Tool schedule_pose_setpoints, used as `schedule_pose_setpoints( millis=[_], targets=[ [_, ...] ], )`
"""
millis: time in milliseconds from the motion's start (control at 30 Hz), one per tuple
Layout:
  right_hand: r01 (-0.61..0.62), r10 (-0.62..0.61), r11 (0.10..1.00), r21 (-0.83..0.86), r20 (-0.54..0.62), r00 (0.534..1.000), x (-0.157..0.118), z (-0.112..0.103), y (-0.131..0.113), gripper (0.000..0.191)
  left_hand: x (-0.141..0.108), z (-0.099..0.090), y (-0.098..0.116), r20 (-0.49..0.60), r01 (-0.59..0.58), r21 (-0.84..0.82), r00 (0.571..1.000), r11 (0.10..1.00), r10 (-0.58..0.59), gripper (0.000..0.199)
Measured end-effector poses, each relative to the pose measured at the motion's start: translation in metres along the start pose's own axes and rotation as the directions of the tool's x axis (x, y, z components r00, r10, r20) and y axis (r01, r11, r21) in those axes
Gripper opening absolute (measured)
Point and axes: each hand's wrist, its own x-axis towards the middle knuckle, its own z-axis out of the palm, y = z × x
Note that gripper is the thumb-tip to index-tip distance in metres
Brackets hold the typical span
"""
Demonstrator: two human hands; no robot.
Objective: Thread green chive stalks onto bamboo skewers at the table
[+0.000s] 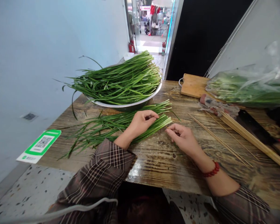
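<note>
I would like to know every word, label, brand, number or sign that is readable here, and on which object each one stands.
No word or number can be read with certainty.
Green-and-white card, lower left: it bears a QR code; the print above and below the code is too small to read.
Pale sign outside, top centre: reddish characters, too blurred to read.
</note>
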Motion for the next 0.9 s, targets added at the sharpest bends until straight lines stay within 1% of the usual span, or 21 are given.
schedule_pose_setpoints(
  millis=[67,200,267,300,400,433,500,633,767,900],
  targets=[
    [0.000,0.000,1.000,0.004,-0.004,1.000,0.001,0.000,0.000,0.023,0.000,-0.003,0.001,0.022,0.006,0.030,1.000,1.000,-0.007,0.017],
    [0.012,-0.012,1.000,0.012,-0.014,1.000,0.000,0.001,-0.001,0.023,0.000,-0.006,0.003,-0.043,0.010,-0.042,0.999,0.999,-0.012,0.024],
    [0.023,-0.023,1.000,0.015,-0.009,1.000,0.000,0.001,-0.001,0.023,0.001,-0.006,0.004,-0.032,0.001,-0.030,0.999,1.000,-0.002,0.028],
    [0.030,-0.030,0.999,0.013,-0.007,1.000,0.000,0.001,-0.001,0.024,0.001,-0.005,0.004,-0.003,-0.011,0.001,1.000,1.000,0.011,0.028],
    [0.045,-0.045,0.999,-0.001,-0.008,0.999,-0.001,0.001,0.000,0.025,0.000,0.001,0.003,0.133,-0.056,0.080,0.990,0.995,0.045,0.035],
    [0.049,-0.049,0.999,-0.008,-0.010,0.999,-0.001,0.001,0.000,0.025,-0.001,0.003,0.003,0.170,-0.059,0.077,0.985,0.995,0.045,0.037],
    [0.053,-0.054,0.998,-0.015,-0.013,0.998,-0.001,0.001,-0.001,0.025,-0.001,0.006,0.001,0.208,-0.039,0.038,0.978,0.999,0.030,0.037],
    [0.061,-0.061,0.998,0.000,-0.011,0.998,-0.001,0.002,-0.003,0.027,-0.001,0.008,-0.001,0.204,0.016,-0.038,0.979,0.999,-0.008,0.037],
    [0.062,-0.062,0.998,0.010,-0.007,0.998,-0.002,0.005,-0.004,0.030,-0.002,0.010,-0.001,0.165,0.036,-0.061,0.986,0.998,-0.025,0.041],
    [0.072,-0.073,0.997,-0.017,-0.039,0.997,-0.005,0.008,-0.004,0.031,-0.005,0.015,-0.001,0.171,0.053,-0.066,0.984,0.996,-0.041,0.040]
  ],
)
